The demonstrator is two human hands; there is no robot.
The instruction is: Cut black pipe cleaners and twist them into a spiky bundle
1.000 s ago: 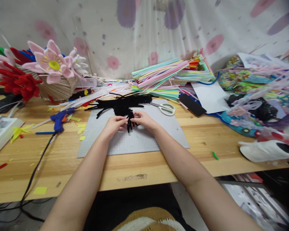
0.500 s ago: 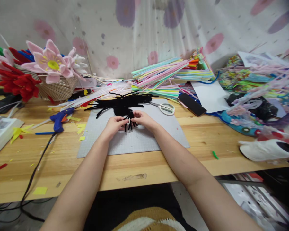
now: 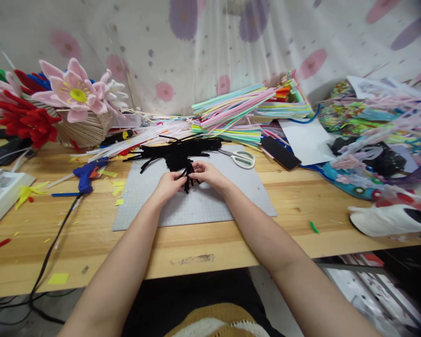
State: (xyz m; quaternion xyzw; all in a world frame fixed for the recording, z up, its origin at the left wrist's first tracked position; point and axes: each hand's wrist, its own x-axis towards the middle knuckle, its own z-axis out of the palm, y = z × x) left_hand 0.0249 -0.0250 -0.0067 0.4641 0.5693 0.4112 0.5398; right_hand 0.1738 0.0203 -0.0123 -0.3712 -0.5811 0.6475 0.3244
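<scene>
I have the left hand [image 3: 170,185] and right hand [image 3: 210,175] pinched nearly closed on a small black bundle [image 3: 189,170] over the grey mat [image 3: 203,208], behind the counter's [image 3: 287,210] front edge. I judge I'm arranging its strands; next calls for steady pressure.

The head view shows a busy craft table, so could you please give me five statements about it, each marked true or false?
1. The left hand and the right hand both hold black fuzzy strips. True.
2. The scissors lie to the left of both hands. False: they lie to the right.
3. The glue gun is blue. True.
4. The phone lies on the grey mat. False: it lies off the mat, to its right.
5. The large pink flower has a yellow centre. True.
</scene>
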